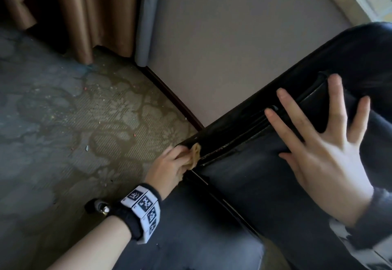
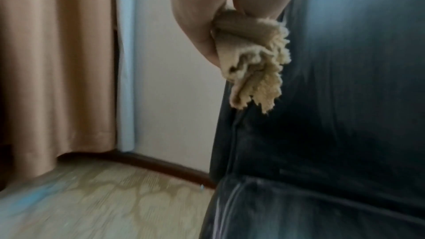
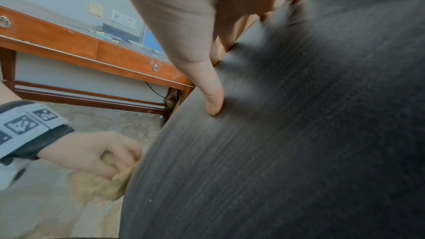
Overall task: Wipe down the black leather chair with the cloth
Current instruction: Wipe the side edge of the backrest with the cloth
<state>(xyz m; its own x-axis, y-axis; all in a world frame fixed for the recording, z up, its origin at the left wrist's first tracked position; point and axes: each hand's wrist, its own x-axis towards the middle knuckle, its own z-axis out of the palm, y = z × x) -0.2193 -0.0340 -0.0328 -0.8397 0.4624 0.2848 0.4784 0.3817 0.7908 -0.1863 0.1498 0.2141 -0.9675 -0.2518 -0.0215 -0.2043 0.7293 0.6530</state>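
Brown curtains (image 1: 70, 15) hang beside a pale wall (image 1: 233, 36) with a dark baseboard (image 1: 174, 98), above worn patterned carpet (image 1: 74, 121) strewn with crumbs; a wooden desk (image 3: 92, 50) stands against another wall.

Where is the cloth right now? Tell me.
The cloth is bunched in the left hand, low and centre in the head view, pressed against the outer edge of the black leather chair, beside the carpet.

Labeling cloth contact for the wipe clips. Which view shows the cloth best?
Left wrist: the cloth fills the middle, bunched in the left hand against the black leather chair. In the head view only a small tan scrap shows past the fingers. In the right wrist view it is blurred, low in the frame.
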